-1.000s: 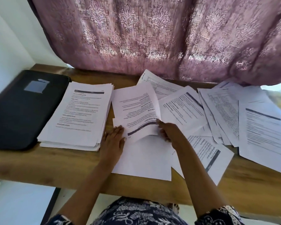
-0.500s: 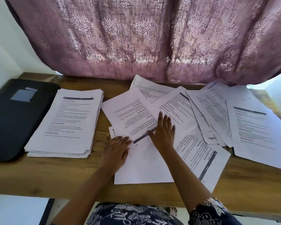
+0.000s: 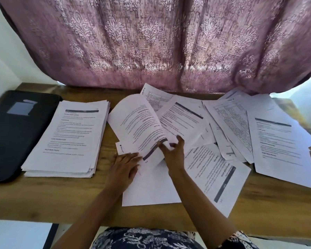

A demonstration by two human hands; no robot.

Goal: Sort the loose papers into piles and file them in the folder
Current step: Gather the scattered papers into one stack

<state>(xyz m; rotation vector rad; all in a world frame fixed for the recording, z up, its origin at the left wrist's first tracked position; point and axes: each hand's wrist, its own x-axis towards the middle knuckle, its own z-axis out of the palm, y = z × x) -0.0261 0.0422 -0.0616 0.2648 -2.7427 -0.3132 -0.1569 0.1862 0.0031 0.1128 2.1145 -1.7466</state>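
A printed sheet curls up off the desk at the centre, its near edge lifted. My right hand pinches that near edge between thumb and fingers. Just left of it, my left hand lies flat on the papers underneath, beside a blank white sheet. A neat pile of printed pages sits to the left. The black folder lies closed at the far left. Several loose printed sheets overlap across the right half of the desk.
A wooden desk carries everything, its front edge near my lap. A mauve patterned curtain hangs along the back and touches the far papers. White wall stands at the left. One upside-down sheet overhangs towards the front edge.
My right hand has gone from lying flat on the central sheet to pinching its near edge and lifting it, so the sheet now curls upward. My left hand has stayed in place.
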